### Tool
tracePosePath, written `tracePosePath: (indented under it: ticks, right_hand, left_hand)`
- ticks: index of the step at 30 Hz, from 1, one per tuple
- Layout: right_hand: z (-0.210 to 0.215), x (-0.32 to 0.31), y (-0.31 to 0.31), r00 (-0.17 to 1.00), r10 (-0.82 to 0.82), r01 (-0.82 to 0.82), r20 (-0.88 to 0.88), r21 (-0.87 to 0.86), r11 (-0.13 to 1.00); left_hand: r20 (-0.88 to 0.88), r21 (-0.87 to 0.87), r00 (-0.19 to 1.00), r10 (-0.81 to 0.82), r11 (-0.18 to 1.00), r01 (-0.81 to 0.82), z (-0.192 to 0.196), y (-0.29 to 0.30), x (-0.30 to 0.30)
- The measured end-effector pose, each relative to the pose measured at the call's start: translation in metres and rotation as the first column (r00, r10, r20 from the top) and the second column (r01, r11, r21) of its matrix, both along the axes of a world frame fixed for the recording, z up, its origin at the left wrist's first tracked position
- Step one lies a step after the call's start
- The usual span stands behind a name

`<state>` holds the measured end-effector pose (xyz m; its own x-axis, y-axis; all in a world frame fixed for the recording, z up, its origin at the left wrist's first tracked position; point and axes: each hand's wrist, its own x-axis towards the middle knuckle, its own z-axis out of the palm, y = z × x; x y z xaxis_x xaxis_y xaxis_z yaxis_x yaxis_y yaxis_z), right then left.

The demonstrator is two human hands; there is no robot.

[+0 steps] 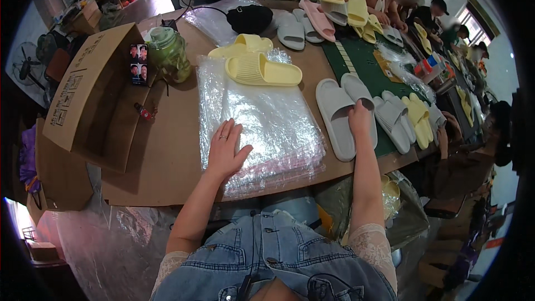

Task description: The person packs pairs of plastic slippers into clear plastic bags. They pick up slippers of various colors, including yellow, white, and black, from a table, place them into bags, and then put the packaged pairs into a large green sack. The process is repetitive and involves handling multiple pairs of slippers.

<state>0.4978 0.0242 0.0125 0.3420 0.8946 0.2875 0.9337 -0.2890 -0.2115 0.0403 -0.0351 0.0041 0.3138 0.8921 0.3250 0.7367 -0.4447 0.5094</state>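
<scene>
My left hand lies flat, fingers spread, on a stack of clear plastic bags in front of me. My right hand reaches forward and grips the strap of one grey slipper, which lies beside a second grey slipper on the table. A pair of yellow slippers rests on the far end of the bag stack.
An open cardboard box stands at the left, with a green jar beside it. More grey, yellow and pink slippers cover the table farther back and right. A green mat lies under some of them. Other people sit along the right side.
</scene>
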Motion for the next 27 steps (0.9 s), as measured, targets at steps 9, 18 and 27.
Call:
tracePosePath:
  ticks: [9, 18, 27]
  right_hand:
    - [0.003, -0.043, -0.086, 0.988, -0.153, 0.153, 0.003, -0.038, 0.987]
    - [0.001, -0.046, -0.106, 0.985, -0.17, 0.17, -0.04, -0.022, 0.985]
    - [0.003, 0.003, -0.161, 0.9, -0.002, 0.191, -0.435, 0.391, 0.9]
  left_hand:
    - [-0.143, -0.033, 0.965, -0.218, 0.976, 0.215, 0.034, -0.011, 0.005]
    - [0.039, 0.011, 0.969, -0.245, 0.969, 0.245, 0.027, 0.0, 0.022]
    - [0.25, -0.002, 0.968, -0.019, 1.0, 0.02, 0.042, 0.002, 0.021]
